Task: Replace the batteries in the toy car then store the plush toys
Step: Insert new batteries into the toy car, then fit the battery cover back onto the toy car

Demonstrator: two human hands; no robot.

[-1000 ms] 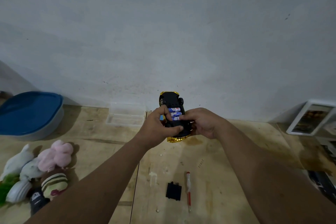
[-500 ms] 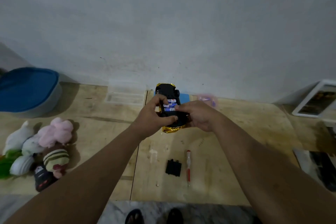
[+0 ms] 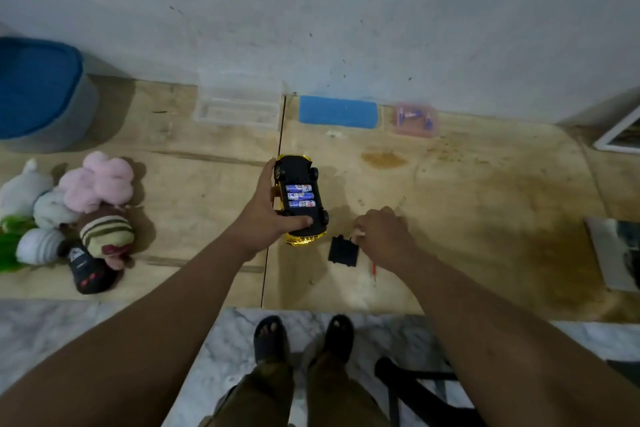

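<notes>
Gripping upturned black-and-gold plastic toy car (image 3: pixel 302 198) alone with left hand (image 3: pixel 268 215); right hand (image 3: pixel 382 229), off the car now, closing over red-tipped screwdriver (image 3: pixel 373 267) beside flat black battery cover (image 3: pixel 343 250).

The left hand (image 3: pixel 266 218) grips with thumb and fingers wrapped (palm down). The right hand (image 3: pixel 384 232) hangs lower, fingers curled, both arms stretched forward.

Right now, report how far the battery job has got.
Done: three batteries sit in the upturned toy car, held by the left hand. In hand: the right hand reaches by the black cover and screwdriver. Left: refit cover, store plush toys.
</notes>
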